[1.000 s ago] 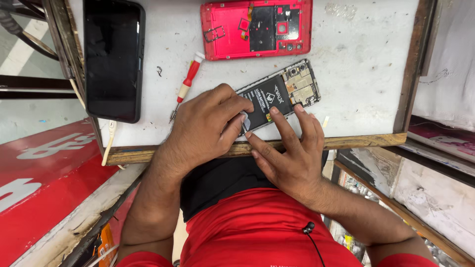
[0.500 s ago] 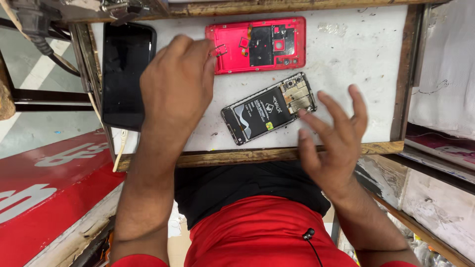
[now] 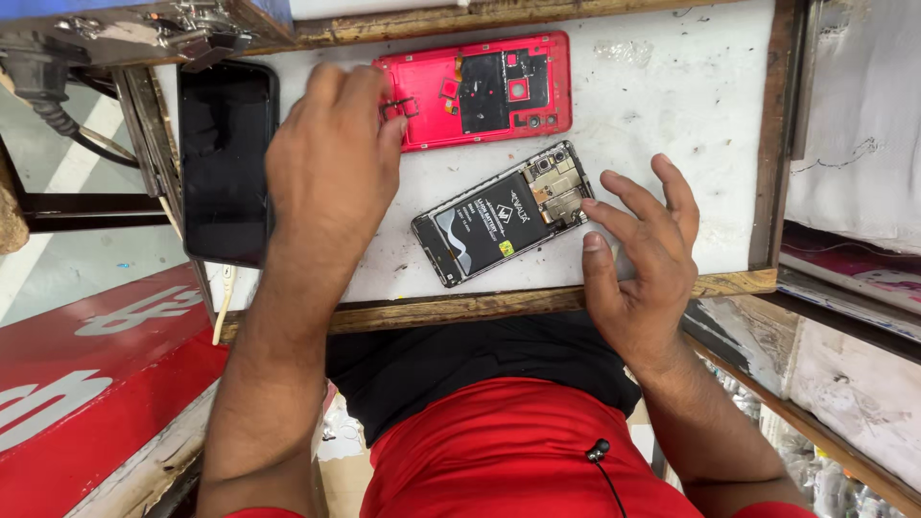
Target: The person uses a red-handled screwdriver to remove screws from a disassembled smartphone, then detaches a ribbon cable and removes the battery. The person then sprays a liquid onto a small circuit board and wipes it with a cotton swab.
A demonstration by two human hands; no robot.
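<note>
A: Leftmost?
B: A black screen panel [image 3: 228,158], then your left hand [image 3: 331,158], fingers curled over the red back cover's [image 3: 480,88] edge; grip unclear.
A: And right?
B: The opened phone [image 3: 504,213] lies mid-table; your right hand [image 3: 641,259] hovers beside it, fingers spread, holding nothing.

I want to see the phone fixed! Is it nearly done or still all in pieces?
Still in pieces. Done: the red back cover is off and lies inside-up beside the opened phone, whose battery and circuit board show. In hand: nothing is gripped; the left hand hovers by the cover's edge, and the right hand is spread beside the phone. Left: the cover is not back on.
</note>
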